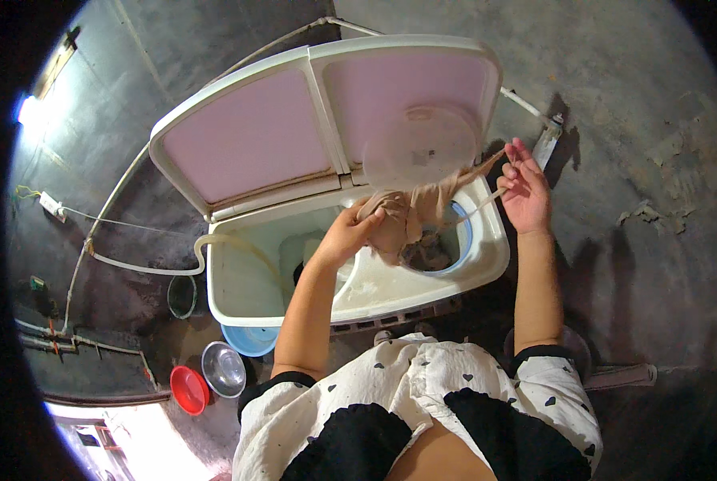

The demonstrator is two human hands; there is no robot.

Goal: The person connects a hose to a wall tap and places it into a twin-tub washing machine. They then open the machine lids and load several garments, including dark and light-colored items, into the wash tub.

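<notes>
A twin-tub washing machine stands before me with both pink-panelled lids raised. My left hand grips a bunched part of a tan cloth garment over the middle of the machine. At the garment's far end, my right hand pinches a thin stretched strip of it, to the right of the lid. Below the cloth is the round blue-rimmed opening of the spin tub, with some brownish fabric inside. In the wash tub on the left there is some pale and dark cloth, partly hidden by my left forearm.
A translucent round spin cover leans against the right lid. A pale hose enters the wash tub from the left. Blue, metal and red basins sit on the floor at left, near a dark bucket.
</notes>
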